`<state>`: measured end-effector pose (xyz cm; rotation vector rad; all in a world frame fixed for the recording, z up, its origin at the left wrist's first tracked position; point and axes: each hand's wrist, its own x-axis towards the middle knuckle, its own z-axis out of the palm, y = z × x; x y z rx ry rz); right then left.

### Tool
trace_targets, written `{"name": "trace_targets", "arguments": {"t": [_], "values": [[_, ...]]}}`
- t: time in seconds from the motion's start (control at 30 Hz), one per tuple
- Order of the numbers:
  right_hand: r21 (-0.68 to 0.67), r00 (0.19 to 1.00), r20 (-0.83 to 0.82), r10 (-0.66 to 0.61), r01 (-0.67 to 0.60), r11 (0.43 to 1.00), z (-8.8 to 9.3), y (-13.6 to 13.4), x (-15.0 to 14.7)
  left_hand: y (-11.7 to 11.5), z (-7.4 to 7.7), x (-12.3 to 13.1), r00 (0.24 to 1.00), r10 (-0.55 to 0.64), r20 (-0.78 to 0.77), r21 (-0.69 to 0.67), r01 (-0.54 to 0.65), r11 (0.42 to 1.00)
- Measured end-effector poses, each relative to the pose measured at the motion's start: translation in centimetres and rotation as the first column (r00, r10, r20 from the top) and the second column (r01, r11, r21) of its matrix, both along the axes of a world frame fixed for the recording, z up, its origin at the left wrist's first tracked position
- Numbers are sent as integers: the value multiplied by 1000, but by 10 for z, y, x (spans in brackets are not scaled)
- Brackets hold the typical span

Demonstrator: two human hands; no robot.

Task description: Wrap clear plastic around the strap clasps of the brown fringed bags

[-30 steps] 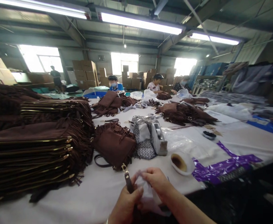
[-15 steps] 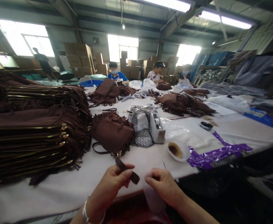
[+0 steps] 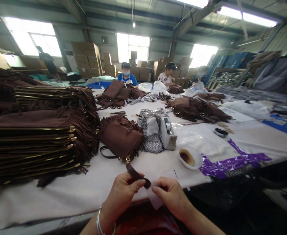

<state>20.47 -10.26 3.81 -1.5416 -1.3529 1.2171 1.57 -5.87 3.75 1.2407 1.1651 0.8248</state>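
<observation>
My left hand (image 3: 126, 192) pinches a dark brown strap (image 3: 134, 172) between thumb and fingers. The strap's upper end reaches the gold hardware of a brown fringed bag (image 3: 120, 135), and its lower end curls beside my right hand. Close by, my right hand (image 3: 172, 195) is closed on a thin, whitish translucent sheet (image 3: 155, 199), which hangs down under the fingers. The sheet's upper edge is at the strap's curled end; whether they touch I cannot tell. The bag lies on the white-covered table (image 3: 96, 192) just beyond my hands.
A tall stack of brown fringed bags (image 3: 30, 147) fills the left. Beyond my hands stand a tape dispenser (image 3: 168, 135) and a white bowl (image 3: 189, 159) with brown residue. Purple plastic (image 3: 233, 163) lies at the right edge. Several co-workers (image 3: 127, 75) are across the table.
My left hand and the strap have moved slightly right, closer to my right hand. The sheet has come up toward the strap's lower end. The whole view has shifted a little.
</observation>
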Motion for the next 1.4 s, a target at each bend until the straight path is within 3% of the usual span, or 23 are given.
{"name": "trace_targets", "arguments": {"t": [0.3,0.4,0.5,0.57,0.63,0.73,0.8,1.03,1.2,1.4], "values": [[16,990,-122,74,-73,997,1,-4,-6,-4,2,8,992,-100,78,-7,101,995],[-26,965,-249,77,-86,996,-6,-4,-6,-11,1,13,974,-156,167,-70,170,983],[-93,900,-435,25,-73,993,-14,-6,-4,-13,-3,9,947,-128,294,-197,191,962],[-120,852,-523,-20,-51,991,-16,-7,-1,-8,-6,4,897,-17,442,-337,184,923],[-136,821,-570,-39,-47,990,-17,-8,1,4,-9,0,821,193,537,-499,124,858],[-152,819,-573,-38,-60,987,-19,-9,0,25,-16,2,744,480,464,-638,-95,764],[-171,838,-543,-51,-51,984,-20,-9,-2,36,-21,9,726,558,401,-638,-216,739],[-230,888,-431,-159,62,971,-18,9,-14,47,-23,22,714,516,473,-494,-270,827],[-177,909,-379,-176,116,977,-17,39,-27,49,-23,24,721,512,467,-455,-301,838],[-141,890,-404,-211,168,976,-17,75,-45,36,-32,24,755,398,522,-394,-200,897]]}}
